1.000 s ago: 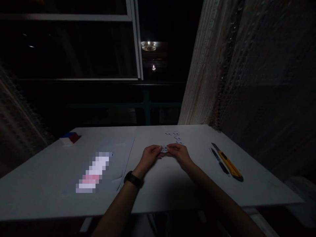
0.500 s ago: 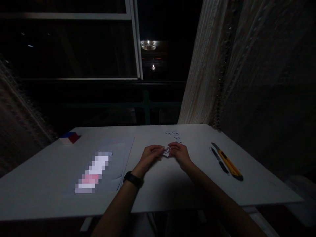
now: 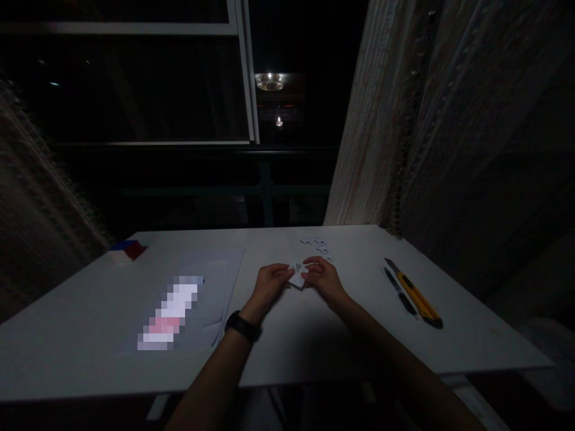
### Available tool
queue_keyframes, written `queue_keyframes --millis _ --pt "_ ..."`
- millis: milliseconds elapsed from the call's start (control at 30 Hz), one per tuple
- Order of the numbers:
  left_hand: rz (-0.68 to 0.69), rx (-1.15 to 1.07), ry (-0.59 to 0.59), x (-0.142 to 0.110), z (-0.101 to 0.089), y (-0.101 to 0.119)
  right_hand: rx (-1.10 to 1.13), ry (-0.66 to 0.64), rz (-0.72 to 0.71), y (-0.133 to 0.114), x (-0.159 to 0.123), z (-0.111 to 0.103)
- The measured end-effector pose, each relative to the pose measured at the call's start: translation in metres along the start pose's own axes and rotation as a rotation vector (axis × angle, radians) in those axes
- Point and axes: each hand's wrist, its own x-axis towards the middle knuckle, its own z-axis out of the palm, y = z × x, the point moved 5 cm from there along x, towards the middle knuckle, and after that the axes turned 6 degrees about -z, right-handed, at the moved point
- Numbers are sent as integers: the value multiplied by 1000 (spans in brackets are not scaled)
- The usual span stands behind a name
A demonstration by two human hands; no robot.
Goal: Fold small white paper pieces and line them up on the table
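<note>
Both my hands meet over the middle of a white table [image 3: 314, 341] in dim light. My left hand [image 3: 268, 284], with a dark watch on the wrist, and my right hand [image 3: 322, 278] pinch a small white piece of paper [image 3: 297, 276] between their fingertips. The paper looks folded, with a pointed corner showing between the thumbs. Just beyond my right hand lie several small white paper scraps [image 3: 318, 246] on the table.
A yellow utility knife [image 3: 417, 297] and a dark pen [image 3: 399, 293] lie at the right. White paper sheets [image 3: 211, 287] lie at the left, a red, white and blue block [image 3: 126, 249] at the far left corner. A curtain hangs at the right, a dark window behind.
The small paper between my fingertips has been turned and opened a little, so more of its white face shows. Both hands stay in the same place.
</note>
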Motion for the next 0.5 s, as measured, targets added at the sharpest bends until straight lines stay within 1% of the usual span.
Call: queue_keyframes --millis 167,300,367,500 --pt "6 -27 24 2 -2 -1 3 -102 -19 -3 -2 6" --pt "2 -17 48 0 -3 1 -24 -125 -29 -6 -4 9" --pt "8 -11 29 -1 -1 2 -57 -125 -52 -7 -4 9" --pt "21 -31 -50 -3 3 5 -83 -97 -95 -7 -3 7"
